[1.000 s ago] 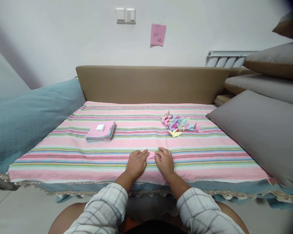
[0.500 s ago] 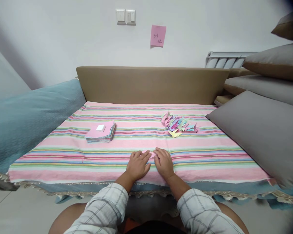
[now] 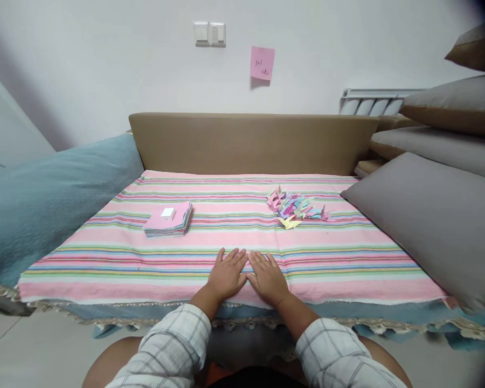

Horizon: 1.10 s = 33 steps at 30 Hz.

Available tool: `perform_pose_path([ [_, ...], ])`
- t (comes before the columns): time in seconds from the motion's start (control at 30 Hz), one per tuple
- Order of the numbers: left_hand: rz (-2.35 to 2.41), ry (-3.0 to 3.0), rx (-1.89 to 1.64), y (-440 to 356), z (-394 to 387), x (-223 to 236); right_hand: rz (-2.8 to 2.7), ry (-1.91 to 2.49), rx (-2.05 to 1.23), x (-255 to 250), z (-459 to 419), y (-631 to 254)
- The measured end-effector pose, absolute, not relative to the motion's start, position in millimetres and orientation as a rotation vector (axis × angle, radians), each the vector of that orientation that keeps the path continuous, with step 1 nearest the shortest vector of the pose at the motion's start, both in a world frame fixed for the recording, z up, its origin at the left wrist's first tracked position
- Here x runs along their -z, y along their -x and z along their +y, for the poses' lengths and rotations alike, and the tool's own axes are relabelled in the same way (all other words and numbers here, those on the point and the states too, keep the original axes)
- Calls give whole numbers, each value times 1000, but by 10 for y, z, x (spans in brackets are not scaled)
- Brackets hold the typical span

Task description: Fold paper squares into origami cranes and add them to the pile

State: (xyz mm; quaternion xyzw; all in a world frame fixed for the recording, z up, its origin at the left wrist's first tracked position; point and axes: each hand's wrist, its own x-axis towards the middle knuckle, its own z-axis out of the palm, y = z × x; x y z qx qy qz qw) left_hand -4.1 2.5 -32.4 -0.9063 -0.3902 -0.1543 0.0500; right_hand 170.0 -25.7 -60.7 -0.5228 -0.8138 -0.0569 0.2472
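We wear a long-sleeved shirt in pale grey-white cloth crossed by thin dark check lines. The left sleeve [image 3: 173,345] and right sleeve [image 3: 339,353] end at plain cuffs just short of the wrists. Both hands are bare: we see no gloves, rings or watch.

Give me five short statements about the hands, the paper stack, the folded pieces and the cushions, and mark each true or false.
1. Both hands, left hand and right hand, lie flat side by side on the striped cloth. True.
2. The paper stack lies right of the hands. False: it lies to their left, farther back.
3. The folded paper pieces are heaped near the grey cushion. True.
4. The left hand holds the stack. False: they are apart.
5. The pink note lies on the cloth. False: it sticks on the wall.
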Motion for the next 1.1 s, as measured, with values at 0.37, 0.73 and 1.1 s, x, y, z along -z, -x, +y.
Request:
perform_pose_path([
  [0.37,-1373,2683,484,231,8,347,-2168,1469,174,629,-287,-1693],
  [0.73,-1386,2711,642,348,217,271,-2152,1472,58,556,-263,-1717],
  [1.1,-1142,2758,902,284,278,318,-2077,1462,-151,429,-88,-1767],
])
